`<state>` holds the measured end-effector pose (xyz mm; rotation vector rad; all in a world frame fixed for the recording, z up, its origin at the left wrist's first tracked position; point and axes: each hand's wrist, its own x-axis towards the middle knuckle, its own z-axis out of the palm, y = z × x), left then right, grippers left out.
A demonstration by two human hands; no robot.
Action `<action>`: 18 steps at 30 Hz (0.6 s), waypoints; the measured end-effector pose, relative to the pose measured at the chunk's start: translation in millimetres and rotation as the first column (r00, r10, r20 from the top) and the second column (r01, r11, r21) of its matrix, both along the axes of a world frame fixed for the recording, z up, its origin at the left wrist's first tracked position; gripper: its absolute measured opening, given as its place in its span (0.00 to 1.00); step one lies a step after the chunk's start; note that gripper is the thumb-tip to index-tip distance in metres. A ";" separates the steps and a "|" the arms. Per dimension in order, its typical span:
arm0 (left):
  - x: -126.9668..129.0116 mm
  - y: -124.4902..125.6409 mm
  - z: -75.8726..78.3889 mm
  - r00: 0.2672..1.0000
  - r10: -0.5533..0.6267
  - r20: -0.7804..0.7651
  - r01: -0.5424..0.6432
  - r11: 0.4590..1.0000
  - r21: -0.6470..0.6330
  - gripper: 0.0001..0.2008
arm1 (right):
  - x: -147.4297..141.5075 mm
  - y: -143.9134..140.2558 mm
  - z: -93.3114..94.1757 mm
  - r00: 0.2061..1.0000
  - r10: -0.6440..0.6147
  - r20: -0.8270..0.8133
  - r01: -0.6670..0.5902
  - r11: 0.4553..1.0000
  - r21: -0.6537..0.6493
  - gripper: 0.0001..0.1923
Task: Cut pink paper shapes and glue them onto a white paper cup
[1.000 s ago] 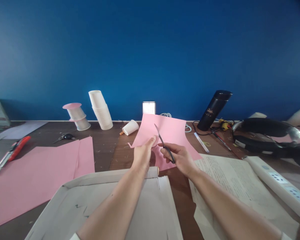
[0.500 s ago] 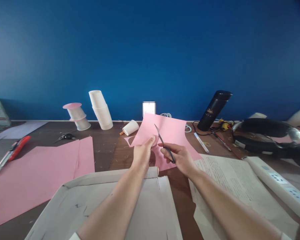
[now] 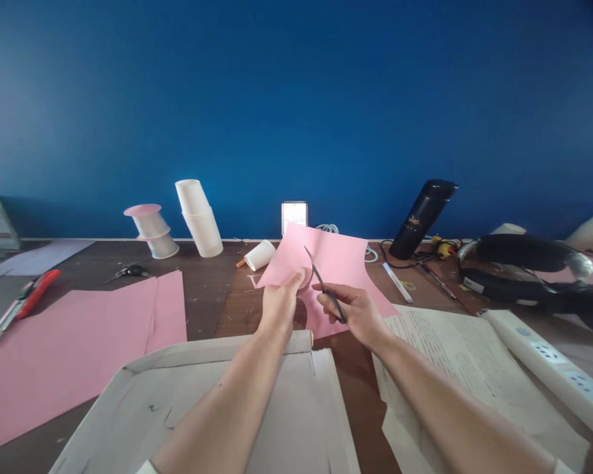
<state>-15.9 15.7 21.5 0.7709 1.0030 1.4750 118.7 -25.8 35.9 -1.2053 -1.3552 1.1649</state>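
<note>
A sheet of pink paper [image 3: 340, 257] is held up above the brown table, its edges curling. My left hand [image 3: 280, 299] pinches it near the middle, thumb on top, by a curved cut edge. Fingers of my right hand [image 3: 358, 313] are wrapped round the dark handles of a pair of scissors [image 3: 333, 304]. The scissors' blade points up and to the left across the sheet, just right of my left thumb. Part of the paper hangs below the blades between my hands. The fingers of my left hand under the sheet are hidden.
Pink sheets [image 3: 93, 322] and a red-handled utility knife [image 3: 27, 303] lie left. Behind are stacked paper cups [image 3: 199, 217], a tipped cup [image 3: 259, 255], cups with pink discs [image 3: 153, 230] and a black flask [image 3: 423, 219]. A white board [image 3: 217, 408] lies in front; a power strip [image 3: 548, 362] is right.
The left edge of the pink sheet has shifted slightly, and the loose strip there has narrowed. Both hands and the scissors stay nearly in place.
</note>
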 end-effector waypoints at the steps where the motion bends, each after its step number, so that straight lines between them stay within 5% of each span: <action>1: -0.1 0.0 0.5 1.000 0.001 0.000 -0.001 1.000 -0.006 0.22 | 0.0 0.0 -0.3 1.000 0.001 -0.005 -0.001 1.000 -0.001 0.23; 18: -3.9 1.2 -1.9 0.997 -0.046 -0.055 0.046 0.999 -0.001 0.23 | 0.3 -0.1 -1.8 1.000 -0.012 -0.004 0.012 1.000 -0.005 0.23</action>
